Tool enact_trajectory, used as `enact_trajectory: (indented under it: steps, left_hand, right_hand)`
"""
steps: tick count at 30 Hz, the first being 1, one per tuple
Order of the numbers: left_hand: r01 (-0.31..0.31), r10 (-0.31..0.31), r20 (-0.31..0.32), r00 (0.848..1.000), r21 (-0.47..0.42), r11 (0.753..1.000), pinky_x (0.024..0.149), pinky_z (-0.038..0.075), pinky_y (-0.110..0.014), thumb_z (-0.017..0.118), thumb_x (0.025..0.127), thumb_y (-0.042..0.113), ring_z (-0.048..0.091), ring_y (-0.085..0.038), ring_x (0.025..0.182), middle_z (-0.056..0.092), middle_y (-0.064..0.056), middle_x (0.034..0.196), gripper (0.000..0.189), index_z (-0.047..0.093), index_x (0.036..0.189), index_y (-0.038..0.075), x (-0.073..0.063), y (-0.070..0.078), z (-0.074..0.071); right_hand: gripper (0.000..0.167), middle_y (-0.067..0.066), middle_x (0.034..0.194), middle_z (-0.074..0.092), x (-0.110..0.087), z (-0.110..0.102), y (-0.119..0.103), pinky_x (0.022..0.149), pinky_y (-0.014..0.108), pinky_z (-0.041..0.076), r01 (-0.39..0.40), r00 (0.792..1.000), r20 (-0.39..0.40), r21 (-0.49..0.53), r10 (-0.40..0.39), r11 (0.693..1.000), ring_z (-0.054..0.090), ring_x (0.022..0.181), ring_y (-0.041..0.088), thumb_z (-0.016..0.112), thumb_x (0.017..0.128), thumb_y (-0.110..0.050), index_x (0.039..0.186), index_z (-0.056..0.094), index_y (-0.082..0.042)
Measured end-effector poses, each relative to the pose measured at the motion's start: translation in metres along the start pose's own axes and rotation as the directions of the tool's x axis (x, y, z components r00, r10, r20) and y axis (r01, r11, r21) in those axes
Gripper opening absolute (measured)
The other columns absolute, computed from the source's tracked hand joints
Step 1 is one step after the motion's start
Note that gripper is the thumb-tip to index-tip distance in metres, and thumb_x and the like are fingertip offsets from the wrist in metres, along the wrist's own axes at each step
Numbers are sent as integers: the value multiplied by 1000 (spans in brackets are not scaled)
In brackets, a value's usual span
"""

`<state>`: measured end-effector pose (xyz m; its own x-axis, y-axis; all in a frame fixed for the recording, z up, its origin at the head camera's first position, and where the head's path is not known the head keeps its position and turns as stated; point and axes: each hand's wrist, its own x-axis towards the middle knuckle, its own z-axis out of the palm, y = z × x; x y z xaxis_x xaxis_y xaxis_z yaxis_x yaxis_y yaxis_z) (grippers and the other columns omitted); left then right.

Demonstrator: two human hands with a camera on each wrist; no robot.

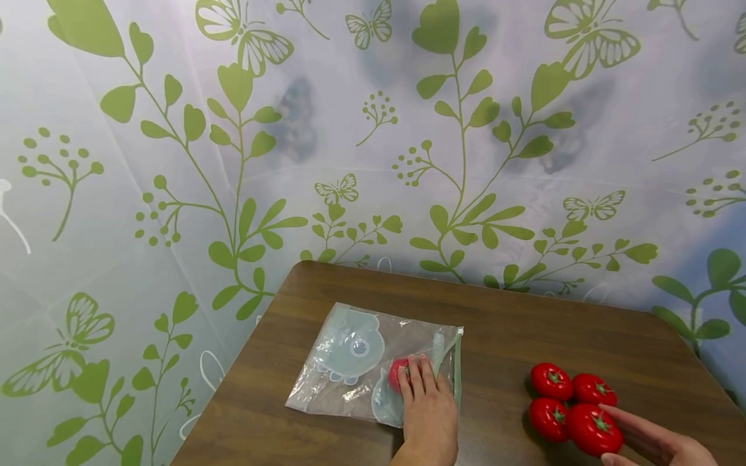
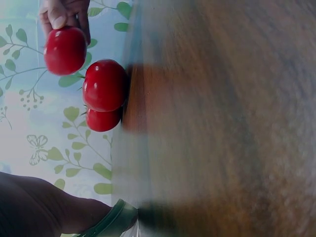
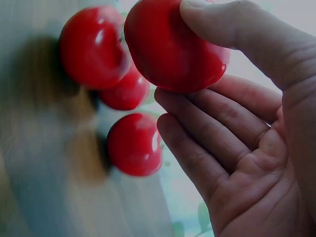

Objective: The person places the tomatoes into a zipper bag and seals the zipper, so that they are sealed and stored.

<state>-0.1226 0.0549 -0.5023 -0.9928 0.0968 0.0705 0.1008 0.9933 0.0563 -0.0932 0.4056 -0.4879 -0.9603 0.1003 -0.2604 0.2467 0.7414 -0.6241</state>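
Note:
My left hand [image 1: 430, 414] lies over the right part of a clear zip bag [image 1: 315, 388], its fingers across a red tomato [image 1: 396, 374] seen inside. In the left wrist view the bag's green zip edge [image 2: 114, 217] is raised at the thumb, which holds the lip up. At the right, my right hand [image 1: 661, 440] holds another tomato [image 1: 594, 432] between thumb and fingertips; the right wrist view shows this tomato [image 3: 173, 47] clearly. Beside it stand three more tomatoes [image 1: 550, 380] with green stem tops.
The wooden table [image 1: 495, 349] carries the bag at left and the tomatoes at right. A pale dinosaur-like print [image 1: 344, 340] decorates the bag. Behind the table hangs a cloth [image 1: 361, 142] patterned with green leaves and butterflies.

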Motion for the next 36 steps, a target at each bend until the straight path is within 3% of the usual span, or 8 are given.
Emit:
enact_trajectory:
  steps: [6, 9, 13, 21, 26, 32, 36]
  left_hand:
    - [-6, 6, -5, 1000, 4, 1000, 130, 34, -58, 81, 96, 31, 40, -39, 161, 48, -15, 170, 58, 67, 150, 17, 1, 0, -1]
    - [-11, 12, -9, 1000, 11, 1000, 130, 34, -58, 86, 91, 33, 40, -40, 161, 48, -15, 170, 66, 66, 151, 16, 2, 0, -1]
    - [-8, 8, -12, 1000, 13, 1000, 130, 35, -58, 86, 91, 33, 41, -40, 161, 48, -15, 170, 66, 66, 151, 17, 1, 0, -1]
    - [5, -5, -16, 1000, 7, 1000, 130, 34, -57, 77, 99, 29, 41, -39, 161, 49, -14, 169, 53, 67, 150, 18, 0, 2, -2]
    - [13, -13, -9, 1000, 2, 1000, 130, 34, -57, 73, 102, 28, 40, -38, 161, 49, -13, 170, 49, 67, 150, 18, 1, 2, -2]
    - [3, -3, -1, 1000, 2, 1000, 130, 33, -58, 78, 98, 30, 40, -39, 162, 48, -14, 170, 55, 66, 151, 17, 1, 1, -2]
    - [2, -2, -2, 1000, -2, 1000, 130, 34, -58, 82, 95, 31, 40, -39, 161, 48, -14, 170, 59, 66, 150, 17, 0, 1, -3]
  right_hand:
    - [91, 35, 156, 55, 0, -2, -27, 81, 29, 66, 70, 997, 21, -10, -70, 997, 77, 121, 38, 84, 96, -46, 161, 47, 5]
    - [82, 35, 152, 60, 1, 1, -36, 80, 27, 65, 135, 991, 5, -19, -135, 991, 79, 110, 10, 84, 98, -41, 159, 51, 4]
    - [77, 32, 149, 64, 3, 6, -45, 82, 24, 64, 196, 981, 4, -15, -196, 980, 64, 102, -18, 85, 97, -37, 157, 55, 1]
    - [69, 38, 146, 63, 12, 18, -60, 80, 28, 66, 334, 942, -8, -26, -335, 942, 76, 104, -4, 89, 94, -28, 152, 62, -2]
    - [68, 36, 149, 62, 18, 24, -71, 82, 28, 66, 355, 933, 50, 25, -356, 934, 77, 109, 0, 87, 96, -28, 155, 60, -5]
    - [71, 32, 152, 61, 24, 34, -87, 86, 24, 64, 369, 920, 107, 91, -378, 925, 78, 118, 13, 86, 97, -31, 157, 58, -6]
    - [73, 29, 152, 62, 27, 41, -95, 88, 28, 65, 353, 917, 141, 145, -372, 924, 77, 123, 27, 86, 97, -30, 158, 56, -4]
